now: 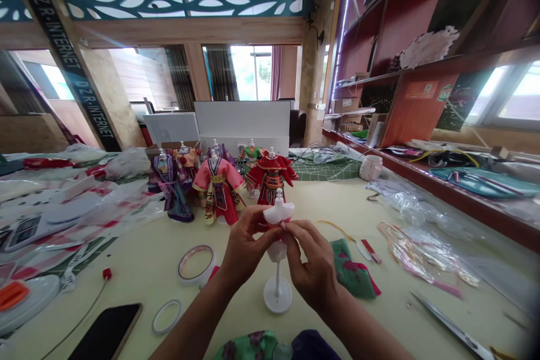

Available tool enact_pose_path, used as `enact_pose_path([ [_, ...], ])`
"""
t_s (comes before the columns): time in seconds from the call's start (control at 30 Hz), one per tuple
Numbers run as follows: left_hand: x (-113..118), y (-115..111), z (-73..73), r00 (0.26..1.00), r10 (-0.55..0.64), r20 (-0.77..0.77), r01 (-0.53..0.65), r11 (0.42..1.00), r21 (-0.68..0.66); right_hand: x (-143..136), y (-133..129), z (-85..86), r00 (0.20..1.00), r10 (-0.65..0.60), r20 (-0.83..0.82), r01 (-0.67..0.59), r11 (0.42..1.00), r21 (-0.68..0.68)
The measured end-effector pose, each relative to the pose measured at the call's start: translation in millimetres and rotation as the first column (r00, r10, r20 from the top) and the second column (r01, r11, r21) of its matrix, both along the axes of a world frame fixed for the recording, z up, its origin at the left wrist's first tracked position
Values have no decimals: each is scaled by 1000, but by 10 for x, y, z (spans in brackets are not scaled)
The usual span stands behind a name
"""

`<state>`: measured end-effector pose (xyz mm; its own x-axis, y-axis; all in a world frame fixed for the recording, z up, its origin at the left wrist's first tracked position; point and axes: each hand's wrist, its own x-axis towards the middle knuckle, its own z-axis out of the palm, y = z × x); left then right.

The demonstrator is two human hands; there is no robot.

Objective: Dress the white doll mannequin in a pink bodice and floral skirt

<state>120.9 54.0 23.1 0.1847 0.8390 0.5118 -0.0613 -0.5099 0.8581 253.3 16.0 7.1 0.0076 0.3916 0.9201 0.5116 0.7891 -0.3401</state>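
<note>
A small white mannequin point(279, 212) stands upright on a round white base point(277, 295) at the centre of the table. A bit of red cloth shows around its chest. My left hand point(248, 242) is closed around the left side of the torso, thumb and fingers pressing on the front. My right hand point(310, 256) pinches at the front of the chest from the right, its fingertips meeting my left thumb; what lies between them is too small to name. Green and red cloth point(352, 270) lies just right of my right hand.
Several dressed mannequins, one in pink point(218, 180), stand behind. Tape rolls point(196, 264) and a phone point(107, 332) lie left. Scissors point(451, 323), plastic bags and cords point(405, 247) are right. More cloth point(248, 346) lies at the near edge.
</note>
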Motion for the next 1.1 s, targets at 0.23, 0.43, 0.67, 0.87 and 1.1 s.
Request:
enact_pose_path([
  [0.23, 0, -15, 33, 1000, 5, -20, -5, 1000, 7, -68, 7, -71, 997, -77, 18, 76, 997, 20],
  [0.43, -9, -5, 20, 999, 15, -34, -16, 1000, -16, -114, 3, -133, 998, -33, -61, 31, 999, -31],
  [0.67, -10, -30, 21, 990, 101, -98, -93, 992, 86, -155, -33, -142, 986, 38, -161, -46, 998, -45],
  [0.87, 1, 5, -21, 979, 186, -84, -170, 972, 162, -165, -15, -145, 981, 27, -193, -36, 998, -44],
  [1.1, -8, -8, 23, 949, 290, -124, -267, 948, 171, 131, -82, 93, 999, 26, 32, -21, 986, -164],
])
